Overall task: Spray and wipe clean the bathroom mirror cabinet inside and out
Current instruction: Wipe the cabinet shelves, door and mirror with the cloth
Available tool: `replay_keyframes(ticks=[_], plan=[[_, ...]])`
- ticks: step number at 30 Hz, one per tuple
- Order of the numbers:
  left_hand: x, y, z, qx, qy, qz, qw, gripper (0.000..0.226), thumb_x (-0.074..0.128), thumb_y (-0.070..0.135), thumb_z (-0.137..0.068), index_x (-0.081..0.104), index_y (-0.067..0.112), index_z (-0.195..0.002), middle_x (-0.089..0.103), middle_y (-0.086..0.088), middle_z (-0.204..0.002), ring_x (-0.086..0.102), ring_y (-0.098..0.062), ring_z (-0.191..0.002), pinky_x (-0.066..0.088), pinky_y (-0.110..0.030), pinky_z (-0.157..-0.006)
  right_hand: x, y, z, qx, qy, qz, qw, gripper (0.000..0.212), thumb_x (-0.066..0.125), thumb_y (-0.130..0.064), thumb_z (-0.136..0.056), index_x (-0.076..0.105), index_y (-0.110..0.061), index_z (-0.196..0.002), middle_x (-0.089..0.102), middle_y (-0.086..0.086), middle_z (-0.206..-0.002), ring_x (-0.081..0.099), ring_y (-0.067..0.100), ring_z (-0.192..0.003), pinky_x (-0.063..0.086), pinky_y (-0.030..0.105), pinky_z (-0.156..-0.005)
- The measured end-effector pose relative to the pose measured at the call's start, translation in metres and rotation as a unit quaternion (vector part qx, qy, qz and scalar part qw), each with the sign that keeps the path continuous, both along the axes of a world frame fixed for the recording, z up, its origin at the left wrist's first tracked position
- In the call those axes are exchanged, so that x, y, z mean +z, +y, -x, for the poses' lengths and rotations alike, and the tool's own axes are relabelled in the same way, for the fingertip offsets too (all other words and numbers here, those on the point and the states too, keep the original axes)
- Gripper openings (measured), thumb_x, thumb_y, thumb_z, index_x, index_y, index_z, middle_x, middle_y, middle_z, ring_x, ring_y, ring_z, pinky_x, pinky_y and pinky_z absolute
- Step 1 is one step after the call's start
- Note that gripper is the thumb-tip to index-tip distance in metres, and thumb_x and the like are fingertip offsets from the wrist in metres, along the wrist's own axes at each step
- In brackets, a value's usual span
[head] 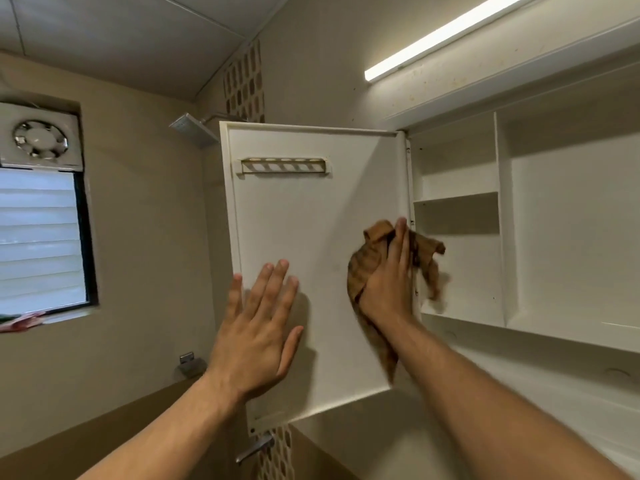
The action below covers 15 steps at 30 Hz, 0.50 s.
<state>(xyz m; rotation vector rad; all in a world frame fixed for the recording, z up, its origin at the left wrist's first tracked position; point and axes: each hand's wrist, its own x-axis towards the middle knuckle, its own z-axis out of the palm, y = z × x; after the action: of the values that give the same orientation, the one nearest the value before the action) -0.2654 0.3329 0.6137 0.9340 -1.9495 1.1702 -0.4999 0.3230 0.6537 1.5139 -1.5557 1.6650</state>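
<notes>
The white cabinet door is swung open, and I see its inner side. My left hand is open and flat on the lower left part of the door, with the fingers straight and spread a bit and the thumb out to the side. My right hand is flat too. Its straight fingers press a brown cloth on the door, low down by the door's right edge where the hinges are. The cloth pokes out above, left of and below my hand. One loose end hangs past the door's right edge — that end looks blurry. Near the top of the door is a little rack with a row of holes. Right of the door is the cabinet itself, white inside. It has a small shelf just beside the door's hinge edge and a tall wall that splits it into parts. Above and right of the door a long light glows. A shower head peeks out behind the door's top left corner. Far to the left of the door is a round fan, level with the door's top, and a window, level with the door's middle. Under the door's bottom left corner is a metal tap.
</notes>
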Motion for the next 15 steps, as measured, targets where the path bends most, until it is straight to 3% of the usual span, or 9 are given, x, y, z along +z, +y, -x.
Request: replay_keyframes(ticks=[2,4,5,6,7,9,11,12,15], plan=[[0.013,-0.002,-0.012,0.007,0.035,0.017,0.999,0.077,0.039,0.048,-0.096,0.02,0.009,-0.159,0.006,-0.015,-0.168,0.007,-0.033,-0.155,0.005,-0.064,-0.121,0.046,-0.005,-0.023,0.052,-0.096,0.043,0.993,0.075,0.052,-0.021,-0.103,0.005,-0.018,-0.162,0.004,0.013,-0.172,0.007,0.036,-0.158,0.012,0.049,-0.127],[0.024,-0.003,-0.019,0.008,0.084,0.031,0.996,0.078,0.043,0.044,-0.094,0.018,0.008,-0.16,0.004,-0.015,-0.168,0.005,-0.033,-0.155,0.004,-0.063,-0.121,0.064,-0.009,-0.062,0.118,-0.121,0.061,0.984,0.064,0.041,-0.053,-0.104,0.028,-0.025,-0.16,0.023,0.008,-0.17,0.021,0.03,-0.157,0.016,0.049,-0.128],[0.03,-0.003,-0.022,0.006,0.124,0.028,0.992,0.079,0.044,0.041,-0.094,0.016,0.008,-0.16,0.001,-0.014,-0.168,0.003,-0.032,-0.155,0.002,-0.062,-0.121,0.057,-0.013,-0.08,0.149,-0.031,0.077,0.985,0.067,0.039,-0.059,-0.101,0.038,-0.023,-0.158,0.03,0.008,-0.168,0.025,0.029,-0.156,0.018,0.051,-0.127],[0.033,-0.002,-0.024,0.002,0.175,0.016,0.984,0.081,0.045,0.039,-0.092,0.014,0.008,-0.16,-0.002,-0.013,-0.169,0.0,-0.031,-0.156,0.0,-0.061,-0.122,0.035,-0.017,-0.095,0.15,0.138,0.08,0.976,0.068,0.044,-0.054,-0.099,0.04,-0.018,-0.157,0.028,0.01,-0.168,0.022,0.03,-0.157,0.02,0.054,-0.126],[0.036,-0.001,-0.026,-0.004,0.225,0.001,0.974,0.082,0.045,0.039,-0.092,0.012,0.009,-0.16,-0.004,-0.012,-0.169,-0.002,-0.03,-0.156,-0.002,-0.059,-0.122,0.006,-0.02,-0.104,0.137,0.311,0.079,0.937,0.07,0.053,-0.045,-0.096,0.04,-0.014,-0.157,0.022,0.011,-0.17,0.017,0.03,-0.158,0.019,0.056,-0.125],[0.037,0.001,-0.03,-0.012,0.254,-0.013,0.967,0.082,0.041,0.042,-0.092,0.009,0.01,-0.16,-0.005,-0.009,-0.169,-0.003,-0.028,-0.156,-0.002,-0.058,-0.122,-0.044,-0.024,-0.093,0.117,0.54,0.056,0.832,0.072,0.064,-0.037,-0.089,0.045,-0.012,-0.154,0.028,0.01,-0.167,0.023,0.029,-0.155,0.014,0.054,-0.127],[0.034,0.004,-0.033,-0.016,0.213,-0.012,0.977,0.081,0.038,0.045,-0.094,0.007,0.011,-0.161,-0.005,-0.009,-0.169,-0.003,-0.028,-0.156,0.0,-0.058,-0.122,-0.071,-0.025,-0.058,0.116,0.638,0.06,0.759,0.059,0.065,-0.037,-0.091,0.057,-0.016,-0.145,0.049,0.008,-0.152,0.044,0.03,-0.14,0.013,0.049,-0.129],[0.032,0.003,-0.036,-0.02,0.195,-0.014,0.98,0.082,0.038,0.046,-0.094,0.006,0.012,-0.161,-0.005,-0.008,-0.169,-0.002,-0.027,-0.156,0.002,-0.058,-0.122,-0.071,-0.025,-0.039,0.113,0.651,0.063,0.748,0.052,0.067,-0.037,-0.09,0.064,-0.017,-0.137,0.058,0.008,-0.143,0.053,0.031,-0.132,0.015,0.047,-0.128],[0.028,0.002,-0.034,-0.026,0.19,-0.036,0.981,0.082,0.036,0.048,-0.095,0.004,0.013,-0.161,-0.007,-0.006,-0.169,-0.003,-0.026,-0.156,0.007,-0.059,-0.122,-0.023,-0.022,0.007,0.075,0.608,0.055,0.789,0.047,0.071,-0.032,-0.081,0.072,-0.012,-0.124,0.066,0.016,-0.133,0.06,0.037,-0.125,0.025,0.05,-0.125]])
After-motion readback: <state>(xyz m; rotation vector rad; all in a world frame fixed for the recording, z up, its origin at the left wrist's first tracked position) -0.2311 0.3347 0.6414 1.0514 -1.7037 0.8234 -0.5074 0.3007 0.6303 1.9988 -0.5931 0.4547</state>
